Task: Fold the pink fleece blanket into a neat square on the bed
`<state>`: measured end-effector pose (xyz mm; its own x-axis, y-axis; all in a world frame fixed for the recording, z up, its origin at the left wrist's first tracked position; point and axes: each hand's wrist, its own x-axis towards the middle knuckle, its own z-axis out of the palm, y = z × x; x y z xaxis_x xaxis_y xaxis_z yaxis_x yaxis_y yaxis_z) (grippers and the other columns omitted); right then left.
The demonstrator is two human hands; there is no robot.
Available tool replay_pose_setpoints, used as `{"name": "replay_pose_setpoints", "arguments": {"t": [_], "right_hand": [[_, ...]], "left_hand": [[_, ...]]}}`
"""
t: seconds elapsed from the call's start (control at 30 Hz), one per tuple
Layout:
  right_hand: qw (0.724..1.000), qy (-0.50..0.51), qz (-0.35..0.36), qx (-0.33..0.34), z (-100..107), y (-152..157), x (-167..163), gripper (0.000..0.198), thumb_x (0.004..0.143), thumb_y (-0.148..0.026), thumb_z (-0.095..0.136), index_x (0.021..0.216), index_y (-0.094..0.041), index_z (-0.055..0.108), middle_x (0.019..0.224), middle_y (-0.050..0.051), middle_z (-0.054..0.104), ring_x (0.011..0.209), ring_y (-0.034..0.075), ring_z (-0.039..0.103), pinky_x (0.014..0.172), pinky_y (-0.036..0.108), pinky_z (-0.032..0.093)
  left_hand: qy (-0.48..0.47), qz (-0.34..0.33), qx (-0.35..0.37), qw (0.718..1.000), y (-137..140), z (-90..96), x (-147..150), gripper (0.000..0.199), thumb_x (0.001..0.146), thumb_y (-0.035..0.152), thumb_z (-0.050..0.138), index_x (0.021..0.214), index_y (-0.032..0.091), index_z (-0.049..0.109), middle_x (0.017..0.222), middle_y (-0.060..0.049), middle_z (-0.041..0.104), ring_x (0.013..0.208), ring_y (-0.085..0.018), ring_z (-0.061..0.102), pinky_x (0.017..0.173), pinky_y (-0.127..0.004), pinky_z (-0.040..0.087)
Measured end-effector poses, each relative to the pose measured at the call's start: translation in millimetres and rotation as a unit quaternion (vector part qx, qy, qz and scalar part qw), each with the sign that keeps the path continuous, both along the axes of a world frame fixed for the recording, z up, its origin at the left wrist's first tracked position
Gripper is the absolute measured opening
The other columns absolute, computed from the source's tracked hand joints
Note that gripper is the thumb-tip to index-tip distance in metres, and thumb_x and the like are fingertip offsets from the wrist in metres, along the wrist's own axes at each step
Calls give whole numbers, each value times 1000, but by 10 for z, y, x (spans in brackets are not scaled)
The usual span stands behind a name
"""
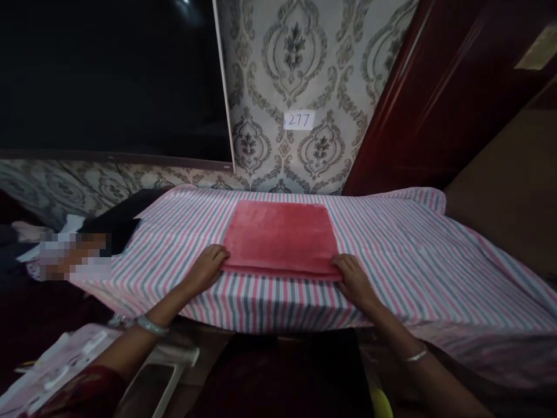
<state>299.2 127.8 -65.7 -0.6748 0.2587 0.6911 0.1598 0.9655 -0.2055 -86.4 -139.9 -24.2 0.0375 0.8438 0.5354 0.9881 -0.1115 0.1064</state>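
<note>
A red cloth (281, 235), folded into a flat rectangle, lies on a striped tablecloth (418, 255). At its near left corner, my left hand (211, 264) has its fingers closed on the edge. My right hand (352, 277) pinches the near right corner in the same way. Along the near edge the layers of the cloth show, one slightly below the other. Both thumbs are mostly hidden.
A large dark television screen (113, 75) is at the upper left. Behind the table is a patterned wall with a paper label (299, 120) reading 277. A dark red wooden door (413, 98) stands right. Papers and a black item (126, 217) lie left.
</note>
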Motion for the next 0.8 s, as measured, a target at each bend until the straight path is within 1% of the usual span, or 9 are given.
{"name": "replay_pose_setpoints", "arguments": {"t": [0.07,0.2,0.3,0.37,0.43,0.5,0.6,0.7,0.8], "right_hand": [[1000,1,-10,-14,-82,-81,60,51,70,-5,49,117,-21,59,114,12,64,113,31,57,99,52,49],[995,10,-12,-98,16,-149,152,42,82,-22,56,123,-22,62,125,13,62,120,31,57,101,50,50],[966,66,-71,-239,105,-169,185,41,90,-42,56,125,-22,62,119,12,66,105,27,65,84,41,56],[930,84,-124,-335,156,-152,157,45,92,-51,51,122,-20,65,105,10,71,87,23,67,74,36,55],[906,68,-154,-388,209,-113,89,50,91,-58,48,115,-19,69,91,7,72,78,22,66,71,34,53],[898,40,-168,-404,265,-70,-2,54,85,-64,50,104,-19,72,83,6,71,76,23,66,69,34,51],[893,8,-205,-400,338,-37,-134,54,76,-68,56,96,-20,69,76,5,69,71,23,64,65,33,47],[891,-7,-237,-388,390,-60,-229,54,70,-64,62,101,-20,65,74,3,66,66,21,61,61,31,43],[900,-4,-240,-364,437,-127,-281,59,72,-60,62,115,-19,61,70,0,62,62,20,58,59,29,39]], "left_hand": [[-27,11,12,999,-98,-118,70,36,76,7,50,109,18,61,111,-13,63,107,-28,58,95,-45,50],[-168,33,28,985,-157,-37,113,28,76,17,52,102,20,62,111,-10,63,109,-26,60,95,-42,52],[-320,124,31,939,-125,91,133,22,82,32,50,97,21,63,100,-7,66,94,-22,63,82,-35,53],[-399,177,14,900,-67,183,164,30,83,44,51,97,20,64,91,-5,67,84,-21,62,75,-33,51],[-444,191,-23,875,10,277,207,37,81,53,56,93,19,65,80,-3,65,78,-21,60,68,-30,48],[-460,189,-52,866,90,361,255,40,78,58,62,85,19,65,68,-1,60,70,-19,57,61,-28,42],[-466,198,-47,861,180,435,311,40,76,60,66,75,19,62,57,3,49,59,-15,48,54,-26,32],[-488,194,-21,851,204,436,324,44,70,61,71,69,20,58,55,5,42,55,-11,36,52,-25,27],[-570,152,-21,807,179,401,294,49,60,63,79,66,20,55,57,6,44,56,-10,37,55,-24,30]]}}
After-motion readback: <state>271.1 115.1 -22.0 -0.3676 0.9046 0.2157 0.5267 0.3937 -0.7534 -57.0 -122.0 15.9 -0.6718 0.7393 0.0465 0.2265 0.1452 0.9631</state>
